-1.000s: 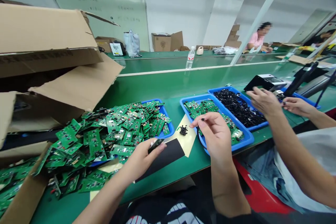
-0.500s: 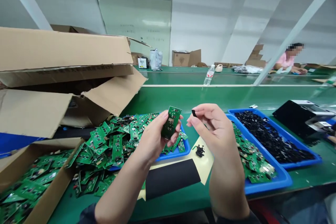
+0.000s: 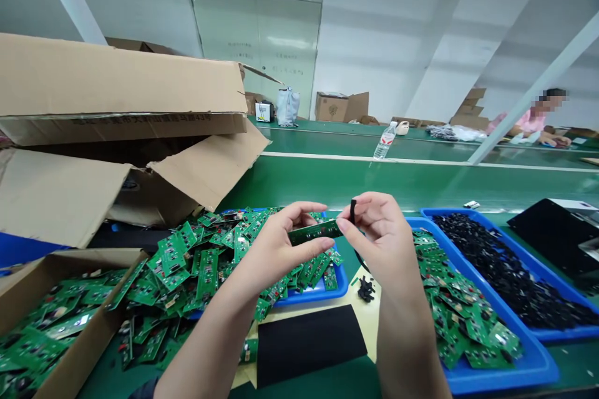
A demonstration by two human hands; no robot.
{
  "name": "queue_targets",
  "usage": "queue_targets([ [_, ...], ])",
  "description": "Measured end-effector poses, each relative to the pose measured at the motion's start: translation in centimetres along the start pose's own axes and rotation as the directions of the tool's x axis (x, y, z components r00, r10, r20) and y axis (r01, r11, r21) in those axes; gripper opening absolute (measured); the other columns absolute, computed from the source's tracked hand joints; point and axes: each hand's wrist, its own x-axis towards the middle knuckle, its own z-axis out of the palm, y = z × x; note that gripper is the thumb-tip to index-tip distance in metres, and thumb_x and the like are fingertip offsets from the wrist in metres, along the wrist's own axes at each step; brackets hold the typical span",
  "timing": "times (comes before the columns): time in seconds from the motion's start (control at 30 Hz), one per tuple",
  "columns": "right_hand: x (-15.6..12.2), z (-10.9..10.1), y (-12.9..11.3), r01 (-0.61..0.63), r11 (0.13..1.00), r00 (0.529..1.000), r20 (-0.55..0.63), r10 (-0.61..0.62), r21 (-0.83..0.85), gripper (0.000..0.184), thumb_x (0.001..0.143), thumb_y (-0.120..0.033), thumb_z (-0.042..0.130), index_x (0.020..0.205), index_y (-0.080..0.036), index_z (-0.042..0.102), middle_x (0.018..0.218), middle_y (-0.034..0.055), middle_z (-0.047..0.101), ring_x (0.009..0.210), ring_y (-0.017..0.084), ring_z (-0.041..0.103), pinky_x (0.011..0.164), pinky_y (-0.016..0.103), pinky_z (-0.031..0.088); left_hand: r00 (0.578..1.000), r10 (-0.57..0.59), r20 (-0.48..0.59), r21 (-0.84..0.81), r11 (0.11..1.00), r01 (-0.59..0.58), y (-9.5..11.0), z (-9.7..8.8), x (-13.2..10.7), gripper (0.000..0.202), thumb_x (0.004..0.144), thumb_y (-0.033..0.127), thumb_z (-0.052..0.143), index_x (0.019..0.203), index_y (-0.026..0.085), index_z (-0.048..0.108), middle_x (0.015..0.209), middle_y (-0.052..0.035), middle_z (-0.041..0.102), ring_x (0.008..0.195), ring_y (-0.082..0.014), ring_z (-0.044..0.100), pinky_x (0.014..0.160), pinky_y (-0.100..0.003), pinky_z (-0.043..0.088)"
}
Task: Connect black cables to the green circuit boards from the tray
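Between the thumb and fingers of my left hand [image 3: 271, 243] is a green circuit board [image 3: 311, 233], turned nearly level with its long edge toward me. My right hand [image 3: 384, 237] pinches a thin black strip [image 3: 352, 208] upright at the board's right end; its lower part curls down beside the palm. Whether the strip touches the board I cannot tell. Below the hands, a black sheet [image 3: 309, 343] and a small heap of black pieces [image 3: 366, 290] lie on yellowish paper [image 3: 371, 327].
Loose circuit boards [image 3: 206, 268] heap over a blue tray [image 3: 343, 290] and a cardboard box [image 3: 105, 305] on the left. To the right are a blue tray [image 3: 538, 377] of boards and another of black parts [image 3: 496, 262]. A bottle [image 3: 384, 140] stands behind; a person [image 3: 533, 121] sits far right.
The board has tipped from upright to nearly level, and my hands have come together. More of the black strip shows in my right hand. The view has shifted slightly left.
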Motion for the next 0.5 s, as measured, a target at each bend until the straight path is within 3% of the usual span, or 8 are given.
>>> queue_targets([
  [0.1,0.16,0.29,0.2,0.021,1.0,0.996,-0.087,-0.02,0.013,0.025,0.076,-0.014,0.063,0.095,-0.023,0.05,0.079,-0.0024,0.062,0.073,0.011,0.063,0.069,0.025,0.054,0.993,0.013,-0.114,-0.158,0.987,-0.031,-0.21,0.07,0.15,0.042,0.066,0.023,0.073,0.105,0.015,0.059,0.077,0.0009,0.056,0.06,-0.0077,0.053,0.051,-0.017,0.045],
  [0.2,0.26,0.4,0.12,0.045,0.999,0.995,-0.092,-0.044,0.011,0.018,0.08,-0.015,0.06,0.095,-0.022,0.052,0.077,-0.0018,0.063,0.068,0.012,0.064,0.066,0.027,0.055,0.973,0.03,-0.229,-0.282,0.955,-0.096,-0.53,0.03,0.29,0.018,0.07,0.024,0.07,0.081,0.013,0.06,0.064,0.0024,0.055,0.052,-0.0057,0.049,0.049,-0.017,0.042],
  [0.27,0.28,0.31,-0.05,0.082,0.997,0.992,-0.096,-0.081,0.007,0.012,0.084,-0.015,0.055,0.094,-0.021,0.054,0.076,-0.0015,0.064,0.065,0.011,0.064,0.063,0.027,0.055,0.966,0.032,-0.256,-0.33,0.937,-0.118,-0.74,-0.1,0.32,0.015,0.072,0.025,0.069,0.071,0.014,0.06,0.057,0.003,0.053,0.051,-0.0059,0.048,0.049,-0.017,0.04],
  [0.37,0.19,0.01,-0.19,0.149,0.988,0.984,-0.095,-0.151,-0.029,0.014,0.086,-0.013,0.052,0.095,-0.021,0.058,0.073,-0.0017,0.065,0.064,0.011,0.064,0.061,0.025,0.054,0.978,-0.001,-0.207,-0.357,0.931,-0.074,-0.86,-0.27,0.3,0.013,0.074,0.027,0.067,0.076,0.014,0.065,0.064,0.0005,0.059,0.056,-0.0072,0.049,0.053,-0.018,0.04],
  [0.5,-0.13,-0.31,0.01,0.218,0.967,0.975,-0.003,-0.22,-0.129,0.02,0.086,-0.011,0.053,0.099,-0.023,0.062,0.076,-0.0022,0.067,0.069,0.011,0.065,0.064,0.025,0.054,0.999,-0.021,-0.034,-0.325,0.946,0.009,-0.7,-0.08,0.22,0.016,0.077,0.025,0.062,0.087,0.014,0.067,0.078,-0.0029,0.063,0.071,-0.0111,0.054,0.064,-0.022,0.043],
])
